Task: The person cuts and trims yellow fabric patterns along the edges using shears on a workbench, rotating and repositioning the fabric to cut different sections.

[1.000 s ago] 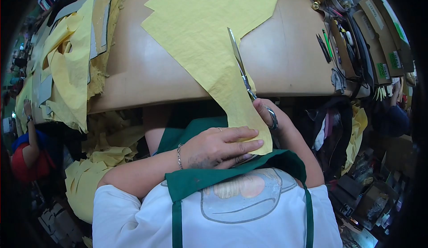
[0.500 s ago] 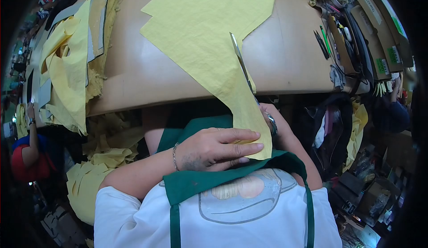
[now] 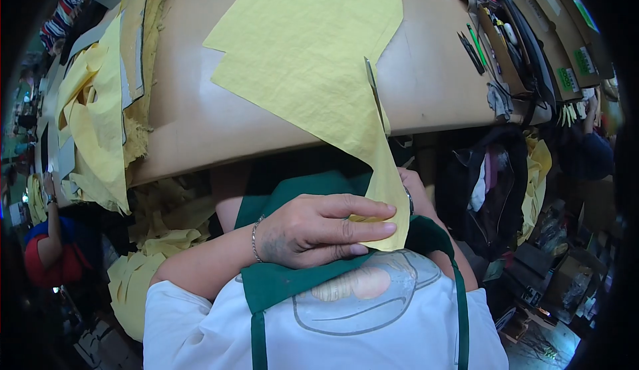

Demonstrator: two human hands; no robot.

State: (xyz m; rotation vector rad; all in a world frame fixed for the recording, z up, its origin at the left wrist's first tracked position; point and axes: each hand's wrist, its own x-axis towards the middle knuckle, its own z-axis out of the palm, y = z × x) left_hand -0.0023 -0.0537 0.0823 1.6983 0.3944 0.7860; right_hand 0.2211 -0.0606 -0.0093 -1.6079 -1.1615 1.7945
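A large yellow sheet [image 3: 299, 57] spreads over the table, and its narrow end hangs past the front edge toward my lap. My left hand [image 3: 319, 230] pinches that narrow end, fingers on top. Scissors [image 3: 374, 90] lie along the sheet's right side, one blade showing above it, the other hidden. My right hand [image 3: 413, 187] grips the scissors' handles, mostly behind the hanging end of the sheet.
Yellow scraps and grey strips [image 3: 100, 114] are heaped at the table's left [image 3: 180, 120]. Pens [image 3: 474, 50], a cloth and cardboard boxes [image 3: 546, 44] sit at the right. A dark bag [image 3: 482, 197] hangs below. Co-workers' arms show at both sides.
The sheet's narrow end has come nearer my body and turned, its upper part shifting left. The scissors now stand farther right, and my right hand is more hidden behind the sheet.
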